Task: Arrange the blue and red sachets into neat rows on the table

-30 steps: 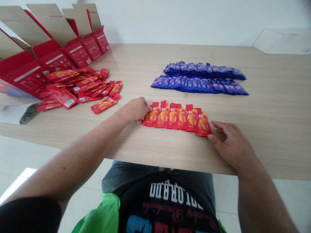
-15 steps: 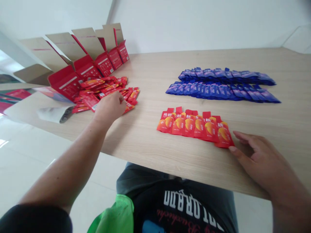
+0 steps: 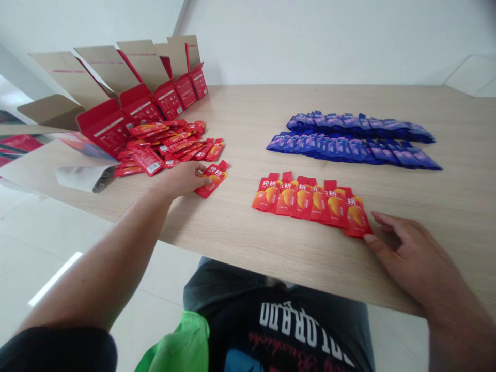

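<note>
In my left hand (image 3: 185, 180) is a red pouch (image 3: 214, 181) with an orange fruit print, pinched at its left edge just in front of a loose pile of red pouches (image 3: 170, 144). My right hand (image 3: 406, 253) rests on the table at the right end of an overlapping row of red pouches (image 3: 302, 200). Its thumb and fingers are apart, close to the lower corner of the last pouch, and nothing shows between them. Whether the thumb tip touches that pouch I cannot tell.
Open red cardboard boxes (image 3: 168, 101) stand in a line at the back left, flaps up. Two rows of blue pouches (image 3: 341, 144) lie behind the red row. A grey rolled item (image 3: 87, 178) lies left of the pile. The table's front edge (image 3: 248, 269) runs before my lap.
My left hand has drawn a red pouch from the pile and moved slightly toward me and to the right with it. The right hand has stayed almost still beside the row.
</note>
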### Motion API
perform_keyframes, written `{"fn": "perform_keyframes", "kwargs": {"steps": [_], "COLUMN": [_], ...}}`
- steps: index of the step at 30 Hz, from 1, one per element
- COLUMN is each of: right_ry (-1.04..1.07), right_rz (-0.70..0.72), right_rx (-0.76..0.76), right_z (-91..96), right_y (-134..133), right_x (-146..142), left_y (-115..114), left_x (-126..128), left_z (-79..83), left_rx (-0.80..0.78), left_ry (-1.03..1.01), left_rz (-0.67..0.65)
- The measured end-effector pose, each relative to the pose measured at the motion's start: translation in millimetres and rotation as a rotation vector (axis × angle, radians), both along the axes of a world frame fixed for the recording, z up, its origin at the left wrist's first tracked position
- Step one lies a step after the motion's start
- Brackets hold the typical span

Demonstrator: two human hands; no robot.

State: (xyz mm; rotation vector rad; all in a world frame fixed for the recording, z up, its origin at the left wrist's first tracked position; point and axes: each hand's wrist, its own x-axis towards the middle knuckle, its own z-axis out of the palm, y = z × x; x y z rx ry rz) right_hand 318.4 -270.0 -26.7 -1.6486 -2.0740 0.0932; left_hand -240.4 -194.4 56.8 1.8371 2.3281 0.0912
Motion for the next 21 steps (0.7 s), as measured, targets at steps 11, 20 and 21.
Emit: {"fn": "perform_keyframes", "kwargs": {"steps": [11, 20, 21], "right_ry": [0.010, 0.032, 0.031], "right_rz": [0.014, 0.011, 0.015], "right_rx": [0.025, 0.014, 0.013], "right_z": [-0.1, 4.6, 4.9], "right_y": [0, -2, -2], "right_x": [0, -4, -5], "left_y": [-13, 6, 6], "left_x": [95, 120, 121], "left_z": [0.5, -8.2, -7.0], "left_rx": [0.012, -0.086, -0.093], "left_ry": [-0.591, -0.318, -0.248], "left_rz": [0.065, -0.053, -0.059]}}
